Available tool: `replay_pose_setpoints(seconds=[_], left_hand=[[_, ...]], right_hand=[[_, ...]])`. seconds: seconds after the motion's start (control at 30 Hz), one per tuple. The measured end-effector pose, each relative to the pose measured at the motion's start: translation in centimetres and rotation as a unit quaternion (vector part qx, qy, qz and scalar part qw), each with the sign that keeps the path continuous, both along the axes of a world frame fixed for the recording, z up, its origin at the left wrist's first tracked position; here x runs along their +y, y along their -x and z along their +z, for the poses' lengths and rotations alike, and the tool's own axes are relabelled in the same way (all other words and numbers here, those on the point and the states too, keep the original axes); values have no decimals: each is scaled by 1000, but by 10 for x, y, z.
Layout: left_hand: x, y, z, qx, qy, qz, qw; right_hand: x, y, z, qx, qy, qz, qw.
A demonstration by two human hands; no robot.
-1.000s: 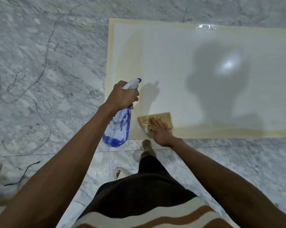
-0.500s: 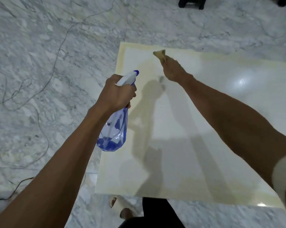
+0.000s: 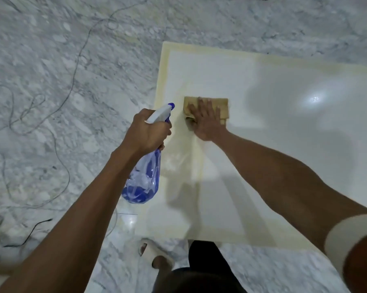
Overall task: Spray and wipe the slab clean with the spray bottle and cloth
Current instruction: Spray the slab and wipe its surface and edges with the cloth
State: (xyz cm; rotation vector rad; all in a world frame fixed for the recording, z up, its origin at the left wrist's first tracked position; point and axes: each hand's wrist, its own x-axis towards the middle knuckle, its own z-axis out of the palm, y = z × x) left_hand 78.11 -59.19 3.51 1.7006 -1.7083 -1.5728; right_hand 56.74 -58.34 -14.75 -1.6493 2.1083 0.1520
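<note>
Presently the cloth (image 3: 208, 107) is pressed flat under the right hand (image 3: 206, 121), fingers spread, near the slab's (image 3: 294, 144) left edge and toward its far left corner. The bottle (image 3: 145, 176) is clamped in the left hand (image 3: 147, 132), fist closed round the neck, nozzle aimed just beside the cloth; it is held over the left edge, clear of the surface. Wiping is judged to be under way. A yellowish border along the edges suggests much is left, though how clean the centre is cannot be told.
</note>
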Motion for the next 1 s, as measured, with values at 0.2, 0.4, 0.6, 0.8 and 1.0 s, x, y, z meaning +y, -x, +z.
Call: replay_pose_setpoints(seconds=[0.2, 0.4, 0.6, 0.8, 1.0], left_hand=[[66, -60, 25, 31, -27, -18, 999], [101, -94, 30, 30, -21, -39, 999], [72, -82, 44, 44, -23, -12, 999], [-2, -40, 40, 43, 2, 22, 999], [-63, -12, 9, 36, 33, 37, 998]], right_hand=[[187, -98, 7, -2, -45, 55, 997], [273, -151, 34, -75, -118, 41, 989], [194, -77, 100, -358, -109, -169, 912], [14, 7, 138, -284, 38, -200, 937], [-181, 62, 76, -63, 65, -56, 994]])
